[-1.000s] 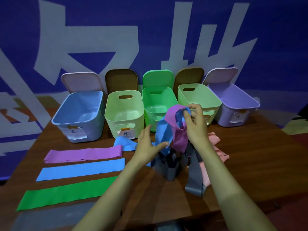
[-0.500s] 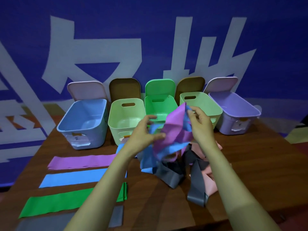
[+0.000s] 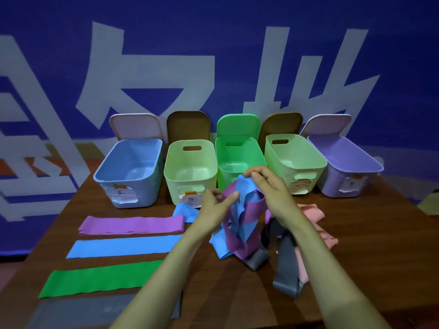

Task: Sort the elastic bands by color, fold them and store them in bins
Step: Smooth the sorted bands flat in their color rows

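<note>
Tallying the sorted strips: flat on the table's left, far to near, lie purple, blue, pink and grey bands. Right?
Not quite. The head view shows the third strip is a green band, not pink: the order is purple band, blue band, green band, grey band. The pink bands lie bunched at the right.

the flat grey band (image 3: 95, 311) runs off the bottom edge, and the left forearm (image 3: 161, 267) covers its right end and that of the green band (image 3: 102, 280). the right forearm (image 3: 318, 257) hides part of the pink bands (image 3: 311, 213). the fingers of the left hand (image 3: 213, 210) partly vanish behind the loose purple band (image 3: 253, 211) they pinch. the right hand (image 3: 270, 193) covers the pinched top of the loose blue band (image 3: 244, 186). the bin labels (image 3: 123, 197) are too small to read.
</note>
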`<action>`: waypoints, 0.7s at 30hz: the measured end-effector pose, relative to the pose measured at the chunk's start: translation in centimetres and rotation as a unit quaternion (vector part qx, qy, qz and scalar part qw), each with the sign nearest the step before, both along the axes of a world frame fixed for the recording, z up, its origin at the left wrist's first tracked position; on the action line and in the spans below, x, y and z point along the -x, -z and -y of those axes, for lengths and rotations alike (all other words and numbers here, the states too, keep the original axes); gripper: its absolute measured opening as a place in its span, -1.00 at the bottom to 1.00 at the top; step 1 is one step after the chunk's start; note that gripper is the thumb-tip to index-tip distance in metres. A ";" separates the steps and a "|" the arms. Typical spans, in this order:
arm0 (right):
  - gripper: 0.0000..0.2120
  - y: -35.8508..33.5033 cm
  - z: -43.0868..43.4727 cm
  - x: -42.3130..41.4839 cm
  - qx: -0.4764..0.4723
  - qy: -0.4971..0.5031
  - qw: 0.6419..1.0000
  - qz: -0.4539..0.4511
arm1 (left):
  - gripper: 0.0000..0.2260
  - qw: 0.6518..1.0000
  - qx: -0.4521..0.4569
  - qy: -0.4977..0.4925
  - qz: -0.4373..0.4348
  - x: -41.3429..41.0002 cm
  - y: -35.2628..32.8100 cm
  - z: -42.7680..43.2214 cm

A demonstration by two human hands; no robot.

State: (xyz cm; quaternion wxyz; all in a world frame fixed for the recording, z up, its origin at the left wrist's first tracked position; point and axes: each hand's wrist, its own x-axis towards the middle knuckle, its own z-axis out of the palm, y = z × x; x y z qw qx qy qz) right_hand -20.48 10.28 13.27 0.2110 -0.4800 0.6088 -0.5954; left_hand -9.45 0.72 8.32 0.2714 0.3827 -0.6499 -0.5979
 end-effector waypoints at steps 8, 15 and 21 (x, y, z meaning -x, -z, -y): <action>-0.77 -0.6 -0.4 0.1 0.013 -0.020 1.000 0.019 | -0.70 0.996 0.074 0.052 0.012 -1.8 -0.9 1.0; -0.75 1.1 0.3 0.6 -0.060 0.054 0.983 -0.166 | -0.92 0.956 -0.168 0.042 -0.238 -1.6 -3.1 0.5; -0.29 1.4 -0.1 -0.6 -0.023 0.003 0.988 -0.155 | -0.83 0.958 -0.150 0.095 -0.225 -1.3 -4.8 0.3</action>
